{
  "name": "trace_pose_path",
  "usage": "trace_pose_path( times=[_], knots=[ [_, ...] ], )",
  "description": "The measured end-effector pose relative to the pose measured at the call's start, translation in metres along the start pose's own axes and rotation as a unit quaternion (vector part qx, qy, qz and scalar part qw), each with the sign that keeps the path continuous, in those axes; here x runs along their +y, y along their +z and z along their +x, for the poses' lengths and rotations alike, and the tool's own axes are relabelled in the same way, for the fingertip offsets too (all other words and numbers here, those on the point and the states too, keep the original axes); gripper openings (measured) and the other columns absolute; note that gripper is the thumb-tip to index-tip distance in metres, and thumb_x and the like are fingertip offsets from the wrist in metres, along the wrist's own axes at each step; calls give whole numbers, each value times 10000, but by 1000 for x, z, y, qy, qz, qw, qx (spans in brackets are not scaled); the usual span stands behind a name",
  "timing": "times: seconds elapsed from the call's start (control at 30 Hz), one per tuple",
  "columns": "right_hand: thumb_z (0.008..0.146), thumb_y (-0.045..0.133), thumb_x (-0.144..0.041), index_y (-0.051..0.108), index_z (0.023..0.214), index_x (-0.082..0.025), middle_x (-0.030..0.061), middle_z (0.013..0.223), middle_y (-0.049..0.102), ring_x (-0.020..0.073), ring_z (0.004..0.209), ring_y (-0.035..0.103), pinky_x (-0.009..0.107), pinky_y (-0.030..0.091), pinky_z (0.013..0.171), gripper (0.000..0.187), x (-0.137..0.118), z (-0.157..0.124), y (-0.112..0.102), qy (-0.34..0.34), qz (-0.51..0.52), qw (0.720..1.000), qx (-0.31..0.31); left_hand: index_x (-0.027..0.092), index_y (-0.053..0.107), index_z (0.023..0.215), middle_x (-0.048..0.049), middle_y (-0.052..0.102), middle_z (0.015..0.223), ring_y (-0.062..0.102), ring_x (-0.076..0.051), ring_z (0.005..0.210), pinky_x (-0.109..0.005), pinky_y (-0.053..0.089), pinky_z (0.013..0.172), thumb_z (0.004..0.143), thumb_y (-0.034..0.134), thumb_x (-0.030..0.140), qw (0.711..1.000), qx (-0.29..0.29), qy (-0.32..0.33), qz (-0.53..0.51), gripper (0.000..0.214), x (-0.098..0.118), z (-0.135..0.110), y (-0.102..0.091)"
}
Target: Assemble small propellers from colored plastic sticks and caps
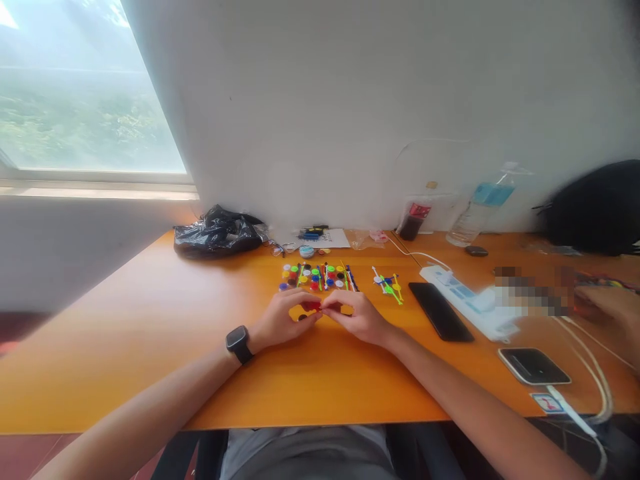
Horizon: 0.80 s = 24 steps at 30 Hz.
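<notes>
My left hand point(287, 320), with a black watch on its wrist, pinches a small red plastic piece point(312, 306). The fingers of my right hand point(357, 318) are closed at the piece's right end, so both sets of fingertips meet there. Just below the red piece, a black disc point(303, 317) shows partly on the table. Beyond my hands, several coloured round discs point(315, 285) lie in rows, with thin plastic sticks between them. To the right of those is a loose cluster of white, green, blue and yellow arrow-shaped pieces point(396, 293).
A black phone point(441, 311) and a white power strip point(465, 300) lie to the right, with a charging pad point(534, 366) nearer. A black plastic bag point(217, 232), a dark drink bottle point(415, 221) and a clear bottle point(473, 213) stand along the wall. Another person's hand point(610, 303) is at far right.
</notes>
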State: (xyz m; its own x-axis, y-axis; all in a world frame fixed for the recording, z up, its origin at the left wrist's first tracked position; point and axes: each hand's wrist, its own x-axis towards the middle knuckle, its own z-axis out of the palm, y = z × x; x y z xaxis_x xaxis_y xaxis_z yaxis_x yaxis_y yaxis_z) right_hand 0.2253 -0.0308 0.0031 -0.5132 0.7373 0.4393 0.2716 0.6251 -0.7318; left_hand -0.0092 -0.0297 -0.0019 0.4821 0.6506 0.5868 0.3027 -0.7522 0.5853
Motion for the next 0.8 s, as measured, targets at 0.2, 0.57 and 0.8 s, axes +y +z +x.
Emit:
trace_pose_path(
  times=[0.2,0.57,0.8],
  knots=[
    [997,632,-387,742,972,-231,52,931,739,198,812,655,339,533,784,193,-1,0,0,8,-9,1000,3,195,753,1065,-73,747,914,679,-169,806,-291,556,775,970,669,336,1000,-8,6,4,189,1,1,0],
    [1005,612,-439,733,960,-228,44,845,708,187,718,597,320,486,694,248,-3,0,-1,28,-49,998,-3,193,719,922,-44,703,810,649,-150,728,-263,528,710,939,659,258,1000,7,1,24,89,-2,-1,2],
    [1006,613,-431,722,939,-223,34,811,683,181,711,585,307,464,675,244,-1,-2,0,36,-52,998,-16,196,733,929,-49,708,812,653,-150,719,-259,524,689,921,650,221,1000,-2,21,24,87,-3,-2,3]
  ],
)
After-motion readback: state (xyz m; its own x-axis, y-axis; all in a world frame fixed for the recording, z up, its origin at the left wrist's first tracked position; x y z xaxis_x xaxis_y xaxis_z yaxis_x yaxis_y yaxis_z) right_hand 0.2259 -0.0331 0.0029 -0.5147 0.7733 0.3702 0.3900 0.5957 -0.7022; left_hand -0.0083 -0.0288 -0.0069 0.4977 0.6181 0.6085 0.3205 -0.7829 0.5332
